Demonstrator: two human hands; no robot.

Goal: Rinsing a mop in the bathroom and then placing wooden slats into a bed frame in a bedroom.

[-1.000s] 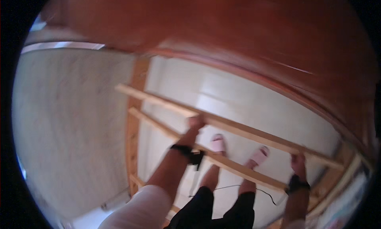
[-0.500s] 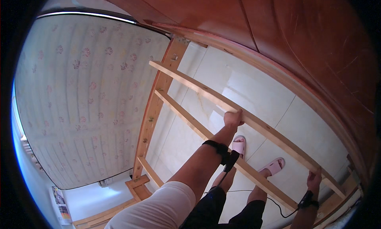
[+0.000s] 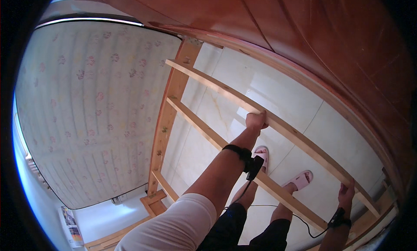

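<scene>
Item: wooden bed slat (image 3: 226, 93), pale timber, long and narrow; long axis runs from about 10 o'clock, where it meets the side rail (image 3: 167, 120), down to about 4 o'clock near the far rail at the lower right of the view; it lies raised above the tiled floor (image 3: 278, 99), parallel to a second slat (image 3: 204, 130) just beside it on the near side.

Left hand (image 3: 255, 120): fingers curled shut around the slat near its middle, knuckles up; a black wrist strap (image 3: 239, 152) sits on the forearm behind it; the slat extends from this hand toward 10 o'clock and toward 4 o'clock.

Right hand (image 3: 346, 194): closed on the same slat close to its 4 o'clock end, grip seen from the back of the hand; a black strap and thin cable trail from the wrist.

Relation: both hands hold one slat, well apart along its length; the left is nearer the middle, the right nearer the end; the free length lies toward 10 o'clock from the left hand.

Surroundings: mattress (image 3: 87, 112) with small floral print stands on edge at 9 o'clock; reddish wooden headboard (image 3: 304, 25) at 12 to 2 o'clock; feet in pink slippers (image 3: 299, 180) stand on the floor between the slats.
</scene>
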